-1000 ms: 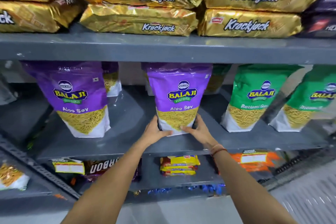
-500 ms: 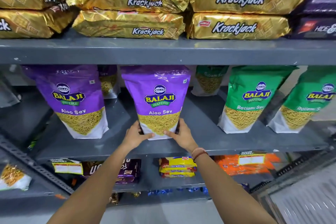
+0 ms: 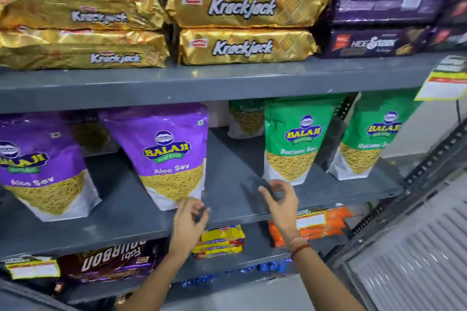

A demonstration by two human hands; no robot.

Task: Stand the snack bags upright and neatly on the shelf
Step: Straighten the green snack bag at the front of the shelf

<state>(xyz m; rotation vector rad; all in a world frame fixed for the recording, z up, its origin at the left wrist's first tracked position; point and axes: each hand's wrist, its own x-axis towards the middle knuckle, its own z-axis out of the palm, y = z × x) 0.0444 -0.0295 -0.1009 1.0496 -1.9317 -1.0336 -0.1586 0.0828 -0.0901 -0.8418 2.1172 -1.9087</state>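
Two purple Aloo Sev bags stand upright on the grey middle shelf [image 3: 227,174]: one at the far left [image 3: 43,166] and one nearer the centre [image 3: 171,156]. Two green Ratlami Sev bags stand to the right, one [image 3: 295,139] just beyond my right hand and one [image 3: 369,139] further right. A third green bag [image 3: 246,118] stands at the back. My left hand [image 3: 188,219] hovers at the shelf's front edge, just right of the centre purple bag, fingers loosely curled and holding nothing. My right hand [image 3: 279,199] is over the bare shelf below the near green bag, also holding nothing.
Gold Krackjack packs [image 3: 242,7] and dark purple biscuit packs [image 3: 379,23] are stacked on the shelf above. Below are Bourbon packs [image 3: 111,260], yellow packets [image 3: 222,237] and orange packets [image 3: 318,222]. A yellow price tag [image 3: 444,83] hangs at right. A slotted upright [image 3: 429,166] bounds the shelf.
Both hands have let go of the centre purple bag, which now stands by itself. The hands have shifted right toward the green bags, and the view has swung right.
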